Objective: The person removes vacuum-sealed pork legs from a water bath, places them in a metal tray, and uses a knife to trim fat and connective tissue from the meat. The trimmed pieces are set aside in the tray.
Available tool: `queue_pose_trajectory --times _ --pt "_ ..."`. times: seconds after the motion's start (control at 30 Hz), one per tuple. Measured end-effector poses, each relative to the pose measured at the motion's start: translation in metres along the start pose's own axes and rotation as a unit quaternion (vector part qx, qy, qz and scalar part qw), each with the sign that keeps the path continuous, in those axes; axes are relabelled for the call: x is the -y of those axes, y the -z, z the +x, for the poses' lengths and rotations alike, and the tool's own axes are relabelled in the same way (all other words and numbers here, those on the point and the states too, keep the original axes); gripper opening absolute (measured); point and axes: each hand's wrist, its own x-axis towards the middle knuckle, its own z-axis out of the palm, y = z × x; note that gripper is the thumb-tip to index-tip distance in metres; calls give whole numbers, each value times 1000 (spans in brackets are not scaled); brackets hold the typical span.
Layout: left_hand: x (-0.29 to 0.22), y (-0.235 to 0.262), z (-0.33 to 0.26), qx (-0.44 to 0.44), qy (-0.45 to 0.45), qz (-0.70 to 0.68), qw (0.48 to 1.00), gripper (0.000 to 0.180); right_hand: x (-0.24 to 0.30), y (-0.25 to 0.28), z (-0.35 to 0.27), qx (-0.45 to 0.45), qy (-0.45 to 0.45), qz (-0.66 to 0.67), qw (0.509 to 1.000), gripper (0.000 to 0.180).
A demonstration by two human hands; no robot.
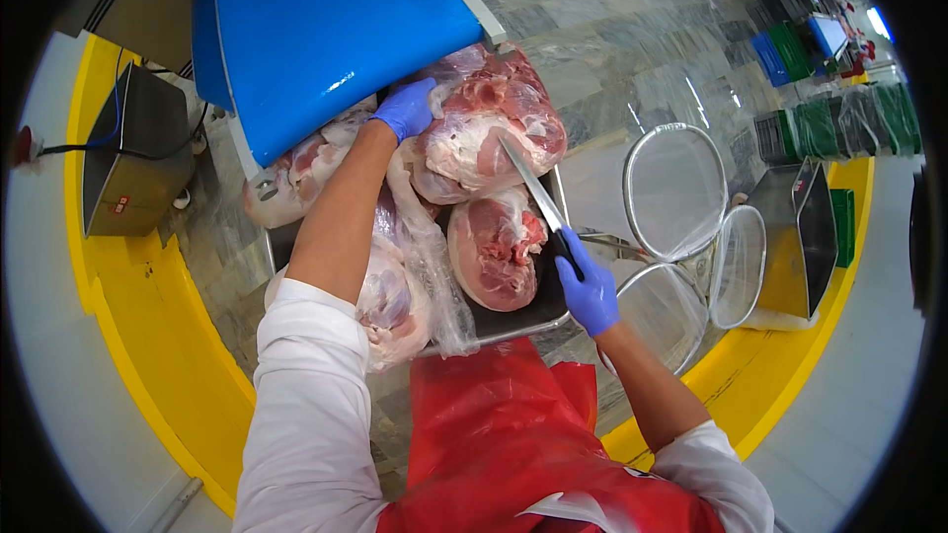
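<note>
My right hand (pixel 590 286), in a purple glove, grips a knife (pixel 538 190) by its black handle. The long blade slants up and left, its tip at a large piece of raw meat (pixel 489 143) with pale fat. My left hand (pixel 407 111), also gloved, is closed at the left edge of that piece, on clear plastic film (pixel 441 99); its fingertips are partly hidden. Below lies a rounder red cut (pixel 494 252) in a dark metal bin (pixel 494 326). Crumpled plastic film hangs over the bin's near rim, beside another wrapped piece (pixel 385 301).
A blue conveyor belt (pixel 336 20) slopes down to the bin's far left side. Hoops with clear bags (pixel 674 192) stand to the right, near a steel container (pixel 785 247). Yellow kerbs (pixel 188 316) run along both sides. Green crates (pixel 839 125) are stacked at far right.
</note>
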Motion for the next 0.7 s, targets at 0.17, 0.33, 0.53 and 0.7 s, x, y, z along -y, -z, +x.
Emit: queue_pose_trajectory --times 0.17,0.33,0.53,0.7 --pt "-17 6 19 109 20 135 985 39 -47 4 -53 -46 5 97 994 51" --pt "-29 21 36 172 30 251 952 32 -71 8 -69 -23 -90 193 977 51" --pt "-19 4 35 4 -64 86 994 20 -64 18 -45 -60 -34 188 980 50" --pt "-11 -30 45 -182 20 101 978 21 -60 33 -29 -35 -72 175 981 50"
